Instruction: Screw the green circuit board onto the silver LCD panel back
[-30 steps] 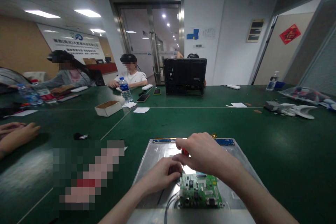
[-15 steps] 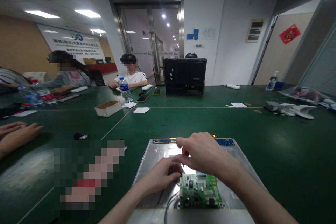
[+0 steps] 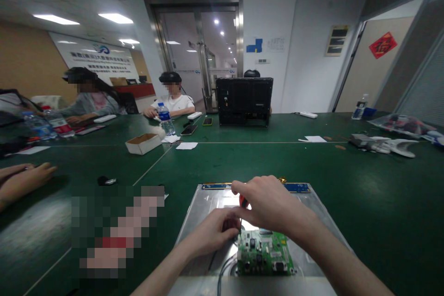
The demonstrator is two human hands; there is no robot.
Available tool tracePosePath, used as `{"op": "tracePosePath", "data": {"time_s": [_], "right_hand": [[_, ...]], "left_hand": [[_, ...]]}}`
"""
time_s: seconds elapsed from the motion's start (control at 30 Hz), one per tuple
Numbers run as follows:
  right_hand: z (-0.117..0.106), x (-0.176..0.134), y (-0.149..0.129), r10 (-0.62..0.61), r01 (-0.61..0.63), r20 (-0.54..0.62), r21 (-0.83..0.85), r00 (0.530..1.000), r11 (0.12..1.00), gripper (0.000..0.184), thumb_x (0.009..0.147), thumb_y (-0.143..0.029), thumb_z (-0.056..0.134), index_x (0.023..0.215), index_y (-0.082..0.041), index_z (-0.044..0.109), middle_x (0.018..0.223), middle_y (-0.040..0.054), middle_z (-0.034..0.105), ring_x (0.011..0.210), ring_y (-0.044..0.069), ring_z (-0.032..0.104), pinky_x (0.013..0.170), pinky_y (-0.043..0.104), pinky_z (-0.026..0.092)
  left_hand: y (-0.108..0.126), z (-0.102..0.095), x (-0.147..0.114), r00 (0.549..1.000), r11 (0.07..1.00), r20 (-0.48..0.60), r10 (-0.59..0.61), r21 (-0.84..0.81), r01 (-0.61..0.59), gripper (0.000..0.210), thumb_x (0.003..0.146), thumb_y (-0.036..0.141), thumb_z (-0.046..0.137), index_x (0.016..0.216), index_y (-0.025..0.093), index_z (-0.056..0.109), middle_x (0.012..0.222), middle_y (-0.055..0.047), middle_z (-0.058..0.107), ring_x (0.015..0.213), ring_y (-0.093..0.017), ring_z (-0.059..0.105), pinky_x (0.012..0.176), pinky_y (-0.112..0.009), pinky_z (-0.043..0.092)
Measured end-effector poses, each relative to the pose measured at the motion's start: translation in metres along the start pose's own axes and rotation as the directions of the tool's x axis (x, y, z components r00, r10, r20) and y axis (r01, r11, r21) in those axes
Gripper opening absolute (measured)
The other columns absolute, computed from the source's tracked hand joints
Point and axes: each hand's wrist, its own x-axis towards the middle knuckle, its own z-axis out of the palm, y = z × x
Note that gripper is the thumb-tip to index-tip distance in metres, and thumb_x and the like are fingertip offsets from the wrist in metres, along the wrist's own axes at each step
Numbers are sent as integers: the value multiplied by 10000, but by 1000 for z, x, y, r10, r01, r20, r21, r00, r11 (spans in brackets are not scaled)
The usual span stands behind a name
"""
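Note:
My right hand (image 3: 268, 201) is closed around the red-orange handle of a screwdriver (image 3: 244, 202), held upright. Its thin shaft points down to the upper left corner of a green circuit board (image 3: 265, 254). Beside the shaft's lower end, my left hand (image 3: 220, 229) has its thumb and fingers pinched together; whatever is between them is hidden. Under the board lies a silvery metal panel (image 3: 194, 210), with a narrow blue circuit strip (image 3: 218, 186) along its far edge. Dark cables (image 3: 222, 274) run down by the board's left side.
On the green table (image 3: 347, 171) stand a small open carton (image 3: 143, 143), a water bottle (image 3: 165, 118) and a black monitor-like housing (image 3: 244, 101). Paper scraps (image 3: 186, 145) and phones (image 3: 189, 130) lie farther back. Another person's hands (image 3: 27, 178) are at the left; several people sit around the table.
The screwdriver handle and my right-hand fingers have turned or shifted very slightly. My left hand stays at the board's corner; the board and panel have not moved.

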Motion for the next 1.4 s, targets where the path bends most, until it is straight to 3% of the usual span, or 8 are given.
{"op": "tracePosePath", "data": {"time_s": [0.13, 0.33, 0.6, 0.87, 1.0, 1.2, 1.4], "right_hand": [[-1, 0, -1, 17, -17, 20, -33, 1000, 999, 179, 943, -380, 564, 911, -219, 635, 777, 29, 732, 688, 202, 686, 517, 283, 256], [0, -2, -2, -3, 3, -21, -12, 1000, 1000, 106, 849, -226, 582, 950, -194, 590, 805, 25, 732, 647, 176, 649, 502, 285, 211], [-1, 0, -1, -2, 2, -11, 8, 1000, 1000, 213, 923, -435, 604, 915, -227, 651, 792, 17, 745, 691, 198, 676, 517, 279, 219], [3, 0, -2, -6, 6, -26, -1, 1000, 1000, 106, 843, -229, 577, 935, -192, 614, 791, 31, 729, 627, 160, 621, 505, 284, 192], [0, -1, -2, -22, 22, -21, 13, 1000, 1000, 101, 839, -249, 601, 923, -192, 595, 804, 26, 726, 647, 175, 642, 507, 284, 208], [-1, 0, -2, 2, -2, 5, 4, 1000, 1000, 209, 932, -420, 596, 920, -216, 638, 785, 27, 728, 686, 197, 673, 525, 276, 260], [1, 0, -2, 8, -8, -6, -10, 1000, 1000, 72, 873, -261, 599, 904, -201, 624, 754, 17, 713, 623, 158, 616, 503, 269, 207]], "left_hand": [[2, -1, -1, 1000, 998, 2, -24, 55, 23, 106, 762, 153, 563, 841, 159, 633, 768, 2, 604, 701, -155, 538, 630, -237, 412], [-3, -1, 1, 1000, 998, 6, 11, 64, -12, 94, 749, 156, 571, 816, 154, 636, 792, -11, 621, 725, -170, 546, 652, -254, 417], [-1, 0, 0, 1000, 1000, 19, -6, -30, 7, 124, 768, 134, 558, 872, 164, 619, 814, -4, 625, 746, -175, 573, 678, -264, 444], [-7, 1, 1, 1000, 1000, -6, 14, -2, -14, 90, 754, 137, 582, 837, 150, 614, 778, 8, 578, 722, -159, 519, 651, -254, 403], [-6, 1, 1, 1000, 1000, 12, 9, 7, -10, 40, 773, 151, 580, 810, 157, 594, 776, 7, 580, 735, -164, 528, 661, -254, 412], [-3, -1, 0, 1000, 1000, 31, -3, 3, 3, 136, 782, 135, 554, 899, 167, 616, 825, -2, 627, 756, -171, 566, 681, -258, 435], [-6, -1, 1, 1000, 999, 5, -25, 48, 24, 99, 759, 149, 587, 849, 156, 627, 794, -2, 601, 735, -167, 539, 649, -249, 422]]}}
